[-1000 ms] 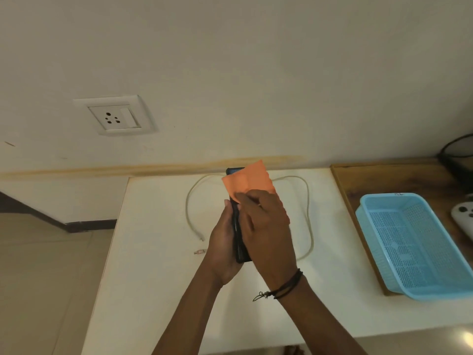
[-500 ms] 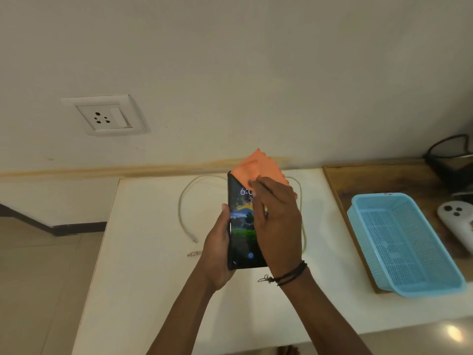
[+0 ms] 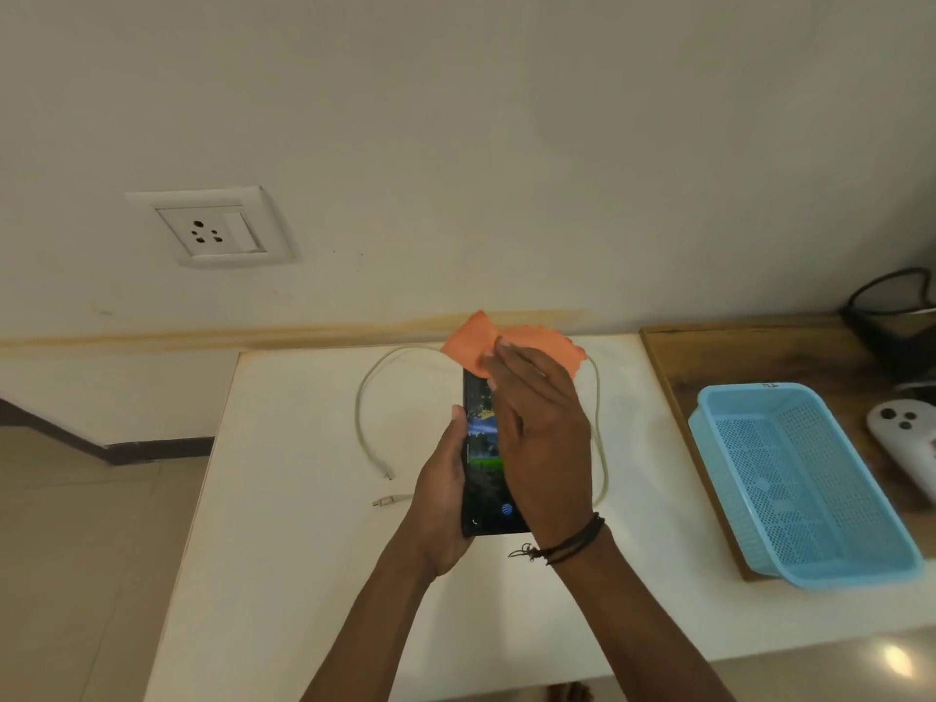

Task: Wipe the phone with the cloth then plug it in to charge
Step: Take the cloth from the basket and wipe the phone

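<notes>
My left hand (image 3: 441,504) holds a black phone (image 3: 483,478) upright over the white table (image 3: 283,575), its lit screen facing me. My right hand (image 3: 544,438) lies flat on the screen and presses an orange cloth (image 3: 473,344) against the phone's top end; the cloth sticks out above my fingers. A pale charging cable (image 3: 365,418) loops on the table behind the phone, with its two plug ends (image 3: 387,499) lying left of my left hand. A white wall socket (image 3: 210,230) sits on the wall at upper left.
A light blue plastic basket (image 3: 805,478) stands on a wooden board (image 3: 719,347) at the right. A white game controller (image 3: 906,438) lies beyond it, with black cables (image 3: 891,306) in the far right corner. The table's left edge drops to the floor.
The phone has turned from edge-on to screen-up. My right hand with the cloth has slid from the phone's middle up to its top end.
</notes>
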